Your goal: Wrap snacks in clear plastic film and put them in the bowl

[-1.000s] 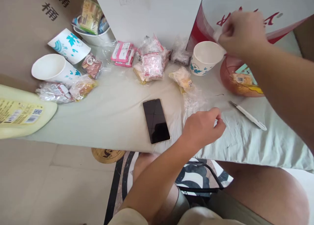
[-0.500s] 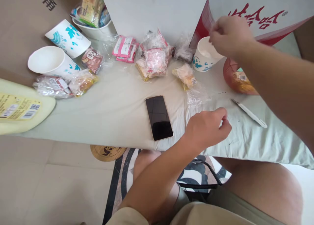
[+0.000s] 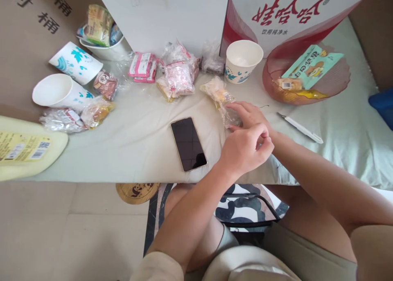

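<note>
My right hand [image 3: 250, 115] is low over the cloth, its fingers stretched and apart around a crumpled clear plastic wrapper [image 3: 229, 116]. Just beyond its fingertips lies a wrapped snack [image 3: 216, 91] with a yellowish filling. In front of the right wrist, my left hand [image 3: 247, 146] is closed, thumb against curled fingers; whatever it may hold is hidden. A black-screened phone [image 3: 188, 144] lies left of my hands. Behind them stands an upright paper cup [image 3: 242, 64] with blue leaf print, its inside whitish. To the right rests a white-handled craft knife [image 3: 301, 127].
A pink translucent bowl [image 3: 273, 86] holds snack packets at the right. Wrapped snacks [image 3: 179, 74] and pink packets [image 3: 143, 66] lie along the back. At the left are two tipped paper cups [image 3: 50, 91] [image 3: 76, 62] and a cream bottle [image 3: 55, 146]. Cardboard boxes [image 3: 168, 15] stand behind.
My right hand has come down from above the upright paper cup to the clear wrapper. My left hand stays closed near the same place. The view has shifted, showing the bowl fully.
</note>
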`<state>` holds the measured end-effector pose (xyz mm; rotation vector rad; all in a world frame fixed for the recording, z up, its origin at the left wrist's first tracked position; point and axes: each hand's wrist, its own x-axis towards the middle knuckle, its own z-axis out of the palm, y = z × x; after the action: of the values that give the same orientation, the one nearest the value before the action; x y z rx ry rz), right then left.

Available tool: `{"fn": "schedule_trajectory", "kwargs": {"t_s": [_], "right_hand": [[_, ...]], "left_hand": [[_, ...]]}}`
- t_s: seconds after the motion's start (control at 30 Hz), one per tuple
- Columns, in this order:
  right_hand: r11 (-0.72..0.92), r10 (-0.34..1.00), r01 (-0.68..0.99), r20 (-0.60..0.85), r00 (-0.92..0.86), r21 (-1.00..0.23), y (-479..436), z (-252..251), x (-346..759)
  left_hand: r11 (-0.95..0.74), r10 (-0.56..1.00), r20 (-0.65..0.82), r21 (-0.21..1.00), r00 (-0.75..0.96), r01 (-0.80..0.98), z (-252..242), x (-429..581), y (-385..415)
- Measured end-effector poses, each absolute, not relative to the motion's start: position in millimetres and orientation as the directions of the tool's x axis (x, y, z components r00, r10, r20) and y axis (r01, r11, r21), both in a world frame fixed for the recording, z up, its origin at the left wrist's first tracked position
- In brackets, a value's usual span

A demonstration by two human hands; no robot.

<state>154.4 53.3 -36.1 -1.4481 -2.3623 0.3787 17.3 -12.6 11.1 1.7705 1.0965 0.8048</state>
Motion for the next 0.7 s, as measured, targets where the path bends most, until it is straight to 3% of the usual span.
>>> {"fn": "schedule_trajectory", "kwargs": {"t_s": [0.2,0.33,0.43,0.5,0.57,0.7], "right_hand": [[0.561,0.827,0.781,0.152,-0.541,-0.274,58,-21,162],[0.613,0.77,0.715,0.053,-0.636,-0.336,46,-11,166],[0.621,0.777,0.717,0.13,-0.616,-0.316,54,-3,158],[0.597,0.801,0.733,0.205,-0.562,-0.325,72,1,151],[0.498,0.867,0.78,0.208,-0.453,-0.378,96,1,145],[0.104,0.978,0.85,-0.101,-0.181,-0.516,133,-6,139]], "left_hand": [[-0.268,0.932,0.168,0.915,0.32,0.301,7,18,-7],[-0.451,0.889,0.423,0.873,0.175,0.183,10,12,-11],[-0.587,0.806,0.591,0.793,0.028,0.165,11,8,-16],[-0.563,0.819,0.574,0.809,-0.017,0.168,11,7,-18],[-0.449,0.889,0.457,0.875,-0.006,0.181,12,5,-18],[-0.255,0.967,0.248,0.944,0.056,0.211,14,0,-16]]}}
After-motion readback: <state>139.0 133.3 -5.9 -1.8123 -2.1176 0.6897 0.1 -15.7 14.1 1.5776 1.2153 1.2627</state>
